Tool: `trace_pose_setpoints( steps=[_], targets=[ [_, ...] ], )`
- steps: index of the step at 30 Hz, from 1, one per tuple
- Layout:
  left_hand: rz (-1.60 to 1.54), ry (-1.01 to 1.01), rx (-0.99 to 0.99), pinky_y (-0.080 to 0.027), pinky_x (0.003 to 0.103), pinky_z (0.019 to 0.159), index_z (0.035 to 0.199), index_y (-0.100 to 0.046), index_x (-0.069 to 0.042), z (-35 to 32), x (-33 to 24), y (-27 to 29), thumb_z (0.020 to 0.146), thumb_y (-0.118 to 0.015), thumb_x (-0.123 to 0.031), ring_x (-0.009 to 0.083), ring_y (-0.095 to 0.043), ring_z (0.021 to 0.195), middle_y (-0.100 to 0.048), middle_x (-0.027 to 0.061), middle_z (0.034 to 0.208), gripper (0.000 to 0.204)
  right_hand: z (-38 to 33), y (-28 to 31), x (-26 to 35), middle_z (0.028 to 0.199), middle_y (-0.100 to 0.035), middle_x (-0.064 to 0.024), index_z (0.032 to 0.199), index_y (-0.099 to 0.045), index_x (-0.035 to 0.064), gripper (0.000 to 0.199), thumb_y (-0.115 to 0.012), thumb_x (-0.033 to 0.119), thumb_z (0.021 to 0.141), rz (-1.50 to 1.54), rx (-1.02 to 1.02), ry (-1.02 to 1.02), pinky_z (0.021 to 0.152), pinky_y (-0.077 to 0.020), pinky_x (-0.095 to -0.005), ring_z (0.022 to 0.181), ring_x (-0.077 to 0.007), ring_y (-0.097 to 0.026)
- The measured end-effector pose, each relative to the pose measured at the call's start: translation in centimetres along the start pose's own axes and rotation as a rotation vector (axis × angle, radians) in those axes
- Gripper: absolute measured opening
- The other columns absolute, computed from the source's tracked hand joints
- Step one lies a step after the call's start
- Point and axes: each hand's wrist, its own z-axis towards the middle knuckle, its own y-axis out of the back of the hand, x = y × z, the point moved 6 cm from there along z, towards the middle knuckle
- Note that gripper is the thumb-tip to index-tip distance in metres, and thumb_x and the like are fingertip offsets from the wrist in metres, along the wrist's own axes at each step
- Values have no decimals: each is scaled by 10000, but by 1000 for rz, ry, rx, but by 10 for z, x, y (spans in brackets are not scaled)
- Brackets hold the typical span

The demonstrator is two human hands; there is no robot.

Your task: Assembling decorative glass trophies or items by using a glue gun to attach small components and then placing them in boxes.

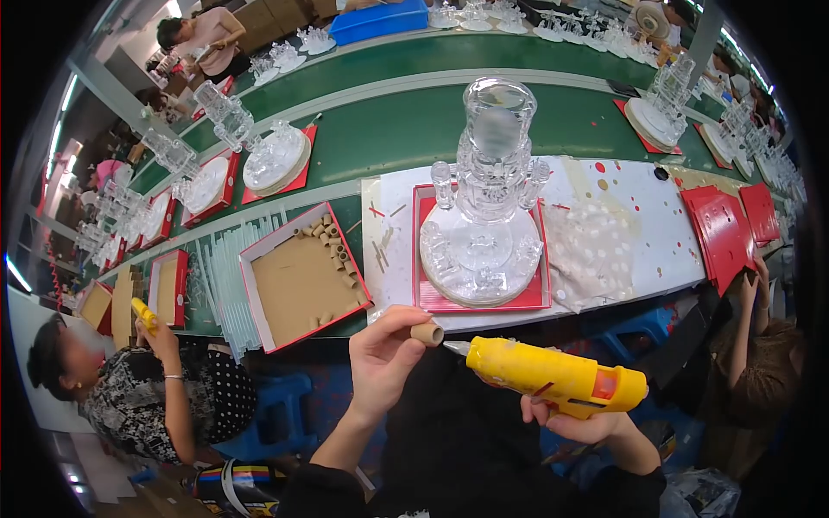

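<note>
My left hand (384, 358) pinches a short brown cardboard tube (427, 334), its open end turned to the right. In my right hand (574, 421) is a yellow hot glue gun (553, 373), fingers wrapped round its handle, which is mostly hidden. The gun's metal nozzle points left, at or just beside the rim of the tube; I cannot tell if they touch. Beyond both hands stands a clear plastic assembly (496, 181) with a tall cylinder on a round base, resting on a red-edged box lid (547, 293).
Left of the assembly, a shallow red-edged box (294, 319) holds several cardboard tubes. Clear glue sticks (231, 276) lie beside it. Bubble wrap (591, 250) and red card pieces (717, 233) are to the right. Co-workers (147, 388) sit on both sides; similar assemblies line the green conveyor (380, 142).
</note>
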Motion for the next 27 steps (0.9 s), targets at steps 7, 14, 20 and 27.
trace_pose_setpoints(
  steps=[7, 14, 20, 27],
  targets=[
    [32, -17, -1, -476, 270, 786, 1103, -614, 32, 1, -2, -2, 889, -691, -215, 152, -570, 869, -567, 96, 982, 335, 0, 3, -5, 811, -558, -33, 1262, -461, 71, 479, -584, 19, 802, -81, 53, 11, 771, -483, -338, 739, -145, -563],
    [57, -12, 9, -470, 256, 783, 1098, -624, 33, 1, -6, -5, 885, -697, -223, 145, -571, 864, -577, 98, 982, 341, -2, 2, -5, 876, -596, -39, 1143, -546, 72, 363, -593, -16, 794, -26, 25, 54, 773, -495, -314, 782, -131, -592],
    [77, -17, 19, -469, 256, 781, 1100, -626, 32, 0, -6, -7, 881, -700, -221, 150, -579, 873, -588, 107, 986, 342, -5, 4, -6, 887, -636, -58, 956, -648, 59, 189, -633, 2, 776, 4, -46, 40, 761, -513, -290, 795, -156, -632],
    [76, -25, 19, -472, 261, 796, 1079, -639, 32, 1, -6, -10, 875, -704, -194, 156, -580, 887, -605, 118, 983, 312, -3, 6, -2, 852, -549, -33, 1161, -530, 61, 383, -583, -11, 789, -93, 33, 114, 709, -499, -332, 700, -116, -549]
  ],
)
